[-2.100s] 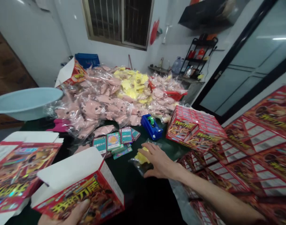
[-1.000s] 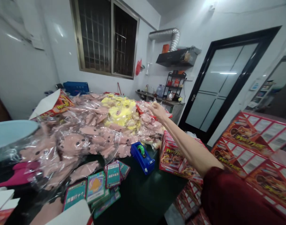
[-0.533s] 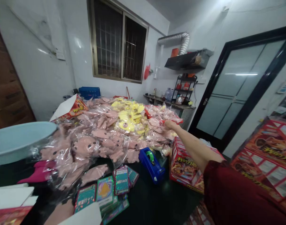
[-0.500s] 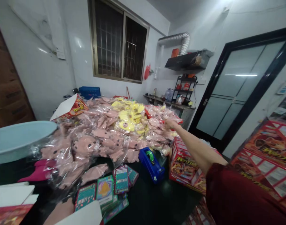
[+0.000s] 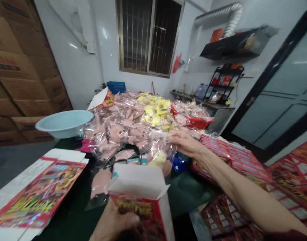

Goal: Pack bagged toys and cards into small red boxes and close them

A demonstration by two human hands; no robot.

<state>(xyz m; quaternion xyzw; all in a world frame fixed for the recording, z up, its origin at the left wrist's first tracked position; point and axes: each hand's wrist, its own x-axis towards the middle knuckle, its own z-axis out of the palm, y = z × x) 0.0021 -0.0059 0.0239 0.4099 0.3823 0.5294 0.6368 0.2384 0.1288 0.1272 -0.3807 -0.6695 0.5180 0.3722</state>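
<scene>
Open red box [image 5: 139, 204], 1, the reference item: nearest, tilted, white flaps raised; left hand [image 5: 115, 221] clasps it, thumb across the printed face, other fingers partly hidden. Bagged toy [image 5: 159, 157], 1, clear wrapper, pale yellow portion visible: just beyond the box's flaps, contact with them undetermined; right hand [image 5: 185, 142] pinches the wrapper's top edge, thumb and fingers close together. Change noted: 0.5 s earlier the right hand was out over the far heap and the left was out of view; both now work at the box, so the reach appears complete, toy and box together. Printed carton [image 5: 40, 190], 1: left of the box. Blue tape dispenser [image 5: 180, 162], 1, partly hidden: beyond the box, rightward. Pale blue basin [image 5: 60, 130], 1: beyond it, leftward. Toy heap [image 5: 118, 132], 1, bagged, pink and yellow: beyond the box.
</scene>
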